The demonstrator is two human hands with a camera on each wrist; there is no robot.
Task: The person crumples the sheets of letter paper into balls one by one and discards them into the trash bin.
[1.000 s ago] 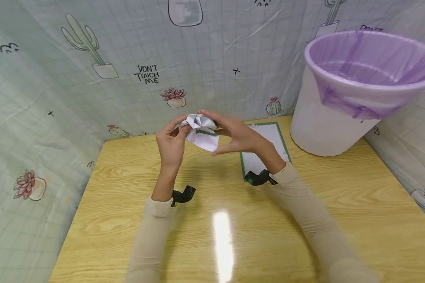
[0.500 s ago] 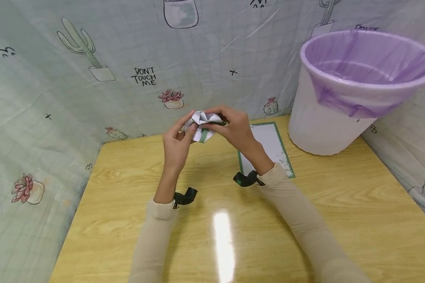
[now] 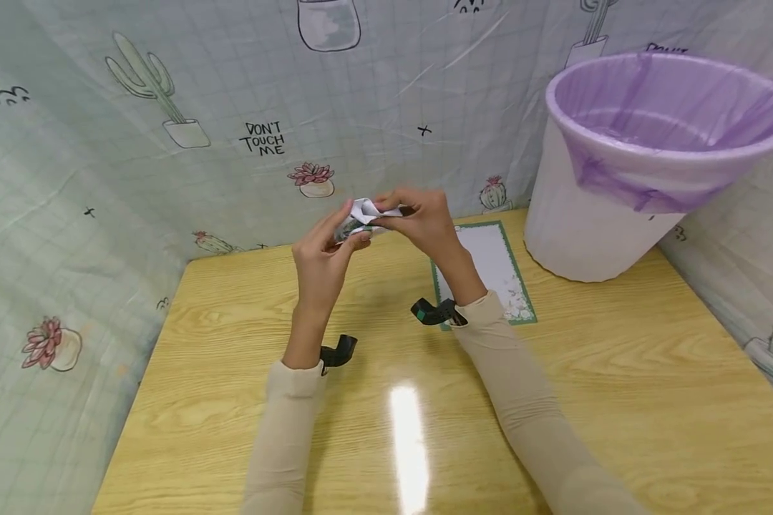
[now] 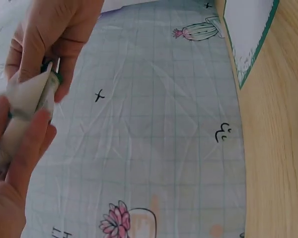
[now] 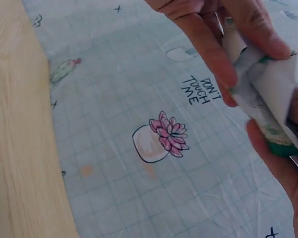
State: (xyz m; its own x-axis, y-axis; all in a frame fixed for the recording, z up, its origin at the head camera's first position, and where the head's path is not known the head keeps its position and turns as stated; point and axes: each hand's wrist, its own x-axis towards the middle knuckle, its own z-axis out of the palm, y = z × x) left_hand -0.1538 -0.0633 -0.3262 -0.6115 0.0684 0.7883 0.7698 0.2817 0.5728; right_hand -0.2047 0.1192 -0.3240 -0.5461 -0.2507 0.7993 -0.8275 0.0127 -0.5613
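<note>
A crumpled sheet of white paper (image 3: 363,212) with green edging is held up between both hands, above the far part of the table. My left hand (image 3: 320,261) grips its left side, thumb in front and fingers behind. From the right, my right hand (image 3: 425,218) pinches the paper between thumb and fingers. In the right wrist view the folded paper (image 5: 268,89) shows layered creases and a green patterned border. Fingers of both hands cover parts of it in the left wrist view, where the paper (image 4: 27,104) is partly blurred.
A flat sheet with a green border (image 3: 489,265) lies on the wooden table (image 3: 232,415) beyond the right forearm. At the back right stands a white bin (image 3: 573,214) with a purple liner (image 3: 657,179). Cactus-print cloth (image 3: 373,93) hangs behind and at the sides.
The right hand has closed its thumb and fingers onto the paper and shifted slightly left. The paper has become more compact, its hanging lower flap now folded up.
</note>
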